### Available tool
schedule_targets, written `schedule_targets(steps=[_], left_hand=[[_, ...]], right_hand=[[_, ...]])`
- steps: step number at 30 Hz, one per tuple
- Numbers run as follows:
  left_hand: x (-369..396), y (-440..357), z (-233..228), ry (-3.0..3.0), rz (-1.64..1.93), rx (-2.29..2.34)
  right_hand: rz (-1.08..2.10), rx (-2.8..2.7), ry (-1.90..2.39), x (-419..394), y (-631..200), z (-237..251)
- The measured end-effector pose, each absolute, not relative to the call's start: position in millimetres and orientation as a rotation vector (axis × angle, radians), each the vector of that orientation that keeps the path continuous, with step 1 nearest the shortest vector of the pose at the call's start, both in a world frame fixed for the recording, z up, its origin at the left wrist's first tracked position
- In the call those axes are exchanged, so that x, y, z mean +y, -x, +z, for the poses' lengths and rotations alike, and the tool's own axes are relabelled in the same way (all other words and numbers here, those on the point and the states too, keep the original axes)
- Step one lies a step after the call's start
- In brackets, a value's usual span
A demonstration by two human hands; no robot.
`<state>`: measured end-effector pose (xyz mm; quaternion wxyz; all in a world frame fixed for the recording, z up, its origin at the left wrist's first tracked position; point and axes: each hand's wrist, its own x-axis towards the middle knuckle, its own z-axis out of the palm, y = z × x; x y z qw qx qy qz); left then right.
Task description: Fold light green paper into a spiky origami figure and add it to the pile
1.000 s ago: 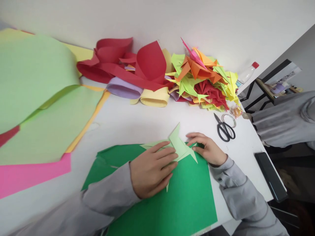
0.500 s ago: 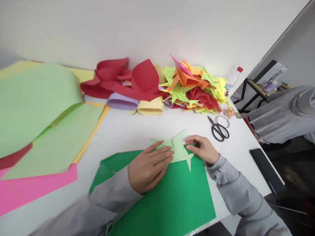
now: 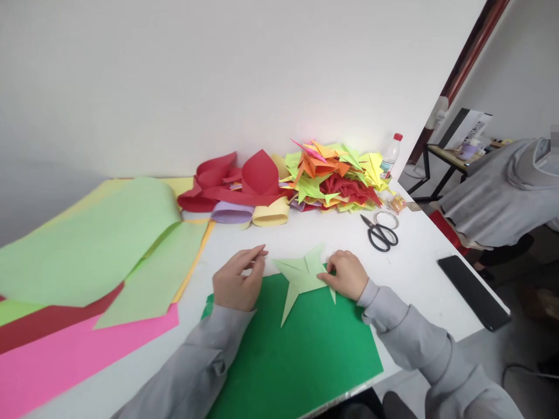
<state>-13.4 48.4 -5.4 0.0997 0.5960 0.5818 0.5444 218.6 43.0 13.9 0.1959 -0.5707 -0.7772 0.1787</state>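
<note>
Right hand [image 3: 349, 274] pinches the pale-green paper star [image 3: 305, 276], points formed; left hand [image 3: 236, 284] loosely curled, empty, beside it. Remaining folds: can't tell.

The paper star [image 3: 301, 276] is pale green, the broad sheet [image 3: 301, 355] plain deep green, the scissors [image 3: 374, 227] black, the bottle cap [image 3: 397, 137] red.
</note>
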Motion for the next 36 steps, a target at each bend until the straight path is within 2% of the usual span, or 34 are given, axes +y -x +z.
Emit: schedule_targets(steps=[5, 9, 14, 16, 17, 24, 30, 36], left_hand=[[47, 12, 1, -1.260, 1.705, 1.630], [49, 12, 3, -0.900, 1.738, 1.432], [49, -6, 24, -1.126, 1.494, 1.052], [49, -13, 34, -1.229, 1.208, 0.892], [49, -15, 37, -1.211, 1.177, 0.845], [36, -16, 23, -1.001, 1.061, 1.022], [25, -23, 23, -1.069, 0.992, 0.995], [23, -25, 30, -1.133, 0.968, 1.115]], right_hand=[[0.682, -2.017, 1.524, 47, -216, 16], [1.014, -1.646, 1.251, 54, -215, 28], [1.311, -1.247, 1.087, 63, -202, 38], [1.308, -1.207, 1.094, 63, -198, 37], [1.291, -1.207, 1.105, 62, -197, 35], [1.179, -1.418, 1.235, 45, -207, 31], [1.329, -1.558, 1.204, 42, -215, 36], [1.157, -1.588, 1.267, 38, -211, 34]])
